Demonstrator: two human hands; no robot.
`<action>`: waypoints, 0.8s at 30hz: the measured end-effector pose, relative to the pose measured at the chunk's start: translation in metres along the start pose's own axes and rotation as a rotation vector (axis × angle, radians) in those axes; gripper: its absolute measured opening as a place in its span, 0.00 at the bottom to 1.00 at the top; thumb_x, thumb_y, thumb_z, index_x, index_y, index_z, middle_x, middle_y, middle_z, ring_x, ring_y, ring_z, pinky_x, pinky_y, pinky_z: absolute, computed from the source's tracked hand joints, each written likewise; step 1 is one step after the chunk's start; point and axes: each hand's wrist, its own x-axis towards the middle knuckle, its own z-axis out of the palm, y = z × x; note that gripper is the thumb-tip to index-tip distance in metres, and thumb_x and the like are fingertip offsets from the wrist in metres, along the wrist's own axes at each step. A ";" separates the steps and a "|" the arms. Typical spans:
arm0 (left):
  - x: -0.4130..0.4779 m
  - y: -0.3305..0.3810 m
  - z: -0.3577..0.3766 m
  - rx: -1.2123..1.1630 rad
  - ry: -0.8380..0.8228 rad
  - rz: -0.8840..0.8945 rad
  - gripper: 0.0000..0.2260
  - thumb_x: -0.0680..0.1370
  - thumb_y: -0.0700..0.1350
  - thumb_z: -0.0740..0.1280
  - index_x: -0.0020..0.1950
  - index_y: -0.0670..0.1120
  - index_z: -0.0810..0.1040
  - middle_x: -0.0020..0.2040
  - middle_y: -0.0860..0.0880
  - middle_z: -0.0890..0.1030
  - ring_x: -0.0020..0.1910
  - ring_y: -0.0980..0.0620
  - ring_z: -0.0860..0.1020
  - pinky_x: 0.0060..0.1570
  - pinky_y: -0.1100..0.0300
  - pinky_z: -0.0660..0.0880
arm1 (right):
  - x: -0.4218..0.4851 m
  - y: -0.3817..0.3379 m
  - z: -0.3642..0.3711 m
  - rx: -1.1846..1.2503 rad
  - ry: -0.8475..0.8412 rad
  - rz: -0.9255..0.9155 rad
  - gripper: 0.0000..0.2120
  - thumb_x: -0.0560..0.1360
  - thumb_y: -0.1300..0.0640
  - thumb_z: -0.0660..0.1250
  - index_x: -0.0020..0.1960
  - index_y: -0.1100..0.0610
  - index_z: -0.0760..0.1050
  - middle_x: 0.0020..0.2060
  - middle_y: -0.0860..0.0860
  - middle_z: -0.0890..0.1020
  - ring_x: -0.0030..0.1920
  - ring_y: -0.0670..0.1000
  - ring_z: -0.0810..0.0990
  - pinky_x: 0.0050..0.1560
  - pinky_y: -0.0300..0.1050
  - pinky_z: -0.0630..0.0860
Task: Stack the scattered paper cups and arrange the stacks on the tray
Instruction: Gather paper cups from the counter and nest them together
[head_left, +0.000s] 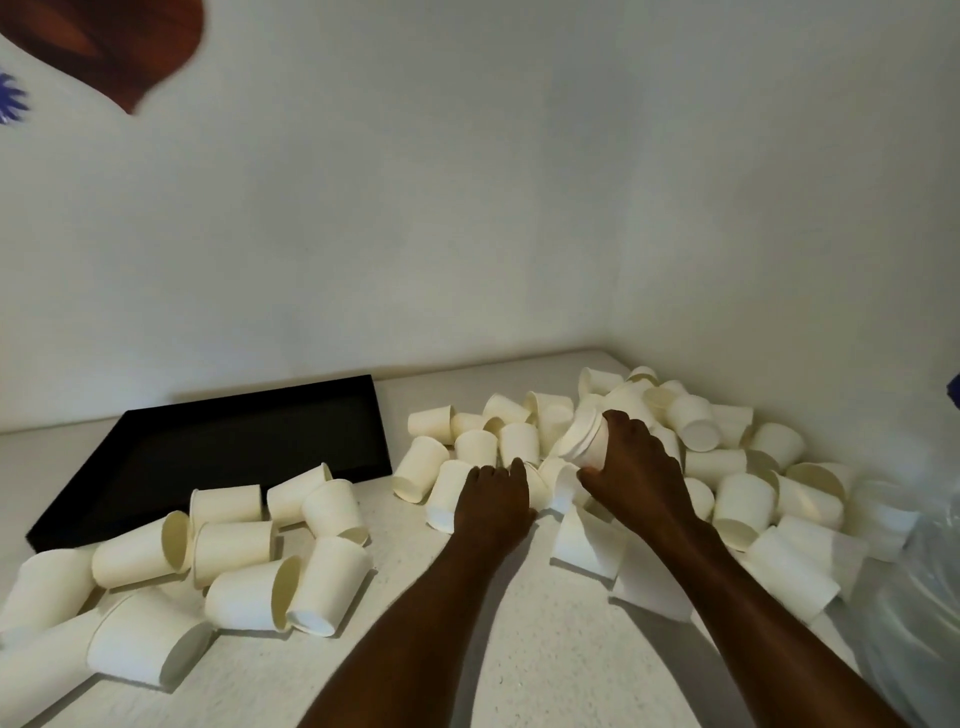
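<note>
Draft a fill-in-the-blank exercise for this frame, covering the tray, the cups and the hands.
1. The tray is ____ in colour.
2. The number of cups placed on the tray so far is ____.
3. The right hand grips a few nested cups; the hand nearer the tray is the ____ one.
Missing words: black; zero; left.
</note>
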 end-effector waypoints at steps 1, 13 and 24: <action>0.001 0.002 0.001 0.016 0.014 -0.008 0.32 0.77 0.58 0.65 0.75 0.43 0.60 0.66 0.43 0.76 0.64 0.43 0.74 0.70 0.47 0.63 | 0.002 0.002 0.000 -0.008 -0.003 0.005 0.31 0.70 0.45 0.70 0.67 0.55 0.62 0.59 0.55 0.74 0.57 0.56 0.75 0.53 0.52 0.73; 0.015 0.002 -0.090 -1.056 0.239 -0.462 0.36 0.72 0.52 0.70 0.76 0.48 0.58 0.66 0.43 0.72 0.61 0.42 0.74 0.56 0.55 0.72 | -0.001 -0.007 0.008 -0.034 -0.046 -0.033 0.30 0.70 0.46 0.69 0.66 0.54 0.63 0.58 0.54 0.74 0.57 0.57 0.75 0.53 0.52 0.74; -0.010 0.025 -0.088 -1.136 0.271 -0.157 0.18 0.80 0.59 0.59 0.43 0.46 0.76 0.40 0.49 0.80 0.39 0.58 0.77 0.41 0.64 0.72 | 0.008 -0.033 0.003 0.080 0.054 -0.108 0.25 0.72 0.39 0.66 0.60 0.56 0.69 0.51 0.52 0.79 0.49 0.53 0.80 0.48 0.52 0.79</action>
